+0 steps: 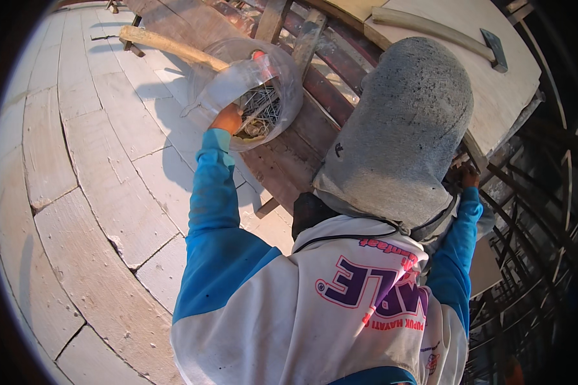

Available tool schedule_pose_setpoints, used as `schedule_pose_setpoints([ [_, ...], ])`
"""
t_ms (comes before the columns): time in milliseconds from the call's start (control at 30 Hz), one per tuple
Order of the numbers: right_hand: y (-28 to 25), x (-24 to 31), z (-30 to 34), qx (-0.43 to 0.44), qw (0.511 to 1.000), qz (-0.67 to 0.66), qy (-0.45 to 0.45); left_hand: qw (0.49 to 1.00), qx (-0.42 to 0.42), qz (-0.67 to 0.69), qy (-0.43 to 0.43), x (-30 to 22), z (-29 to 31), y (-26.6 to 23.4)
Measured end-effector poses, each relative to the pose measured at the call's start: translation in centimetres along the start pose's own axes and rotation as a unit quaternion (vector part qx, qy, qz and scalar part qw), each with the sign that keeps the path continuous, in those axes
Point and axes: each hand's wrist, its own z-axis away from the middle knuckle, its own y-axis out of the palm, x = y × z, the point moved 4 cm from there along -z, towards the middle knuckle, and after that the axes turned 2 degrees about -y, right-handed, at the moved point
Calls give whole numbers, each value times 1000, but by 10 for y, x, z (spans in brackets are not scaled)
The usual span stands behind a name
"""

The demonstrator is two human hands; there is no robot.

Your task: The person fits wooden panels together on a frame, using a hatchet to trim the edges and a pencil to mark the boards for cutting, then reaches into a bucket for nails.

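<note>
My left hand (227,119) is at the near rim of a clear plastic bucket (290,106), closed on its edge, with part of the fingers hidden by the plastic. Inside lie many loose nails (263,102) and a red object (258,56) I cannot make out. A pale wooden handle (167,45) sticks out over the bucket's far left side; its other end is hidden. Beyond my bent knee (404,109) in grey trousers, my right hand (467,176) is curled beside a wooden edge. What it holds, if anything, is hidden.
A hammer (443,37) with a long wooden handle rests on a pale board (494,109) at the far right. Wooden planks (295,147) run under the bucket. Pale blocks (103,186) with gaps spread across the left. Dark bars (533,212) cross at the right, beyond the board's edge.
</note>
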Motion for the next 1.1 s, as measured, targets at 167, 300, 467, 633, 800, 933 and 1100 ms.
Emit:
schedule_pose_setpoints([
  [167, 0, -7, -5, -7, 1000, 1, -14, 999, -32, 42, 16, 9, -10, 10],
  [300, 0, 2, 1, -2, 1000, 0, 23, 991, -104, 81, -3, 7, -13, 10],
  [467, -6, 6, -3, -16, 999, 22, -46, 1000, 17, 22, 9, 5, -32, 14],
  [633, -1, 36, 4, -16, 989, 63, -133, 998, -40, -49, 25, -6, -30, -1],
  [800, -5, 59, 21, -76, 977, 143, -139, 991, -65, -115, 27, -13, -30, -7],
  [933, -2, 39, 18, -6, 996, -49, -72, 998, -12, -56, -28, -16, -16, -7],
  [1100, 0, 59, 29, 49, 991, -117, 42, 994, -101, 11, -38, -13, 10, -11],
])
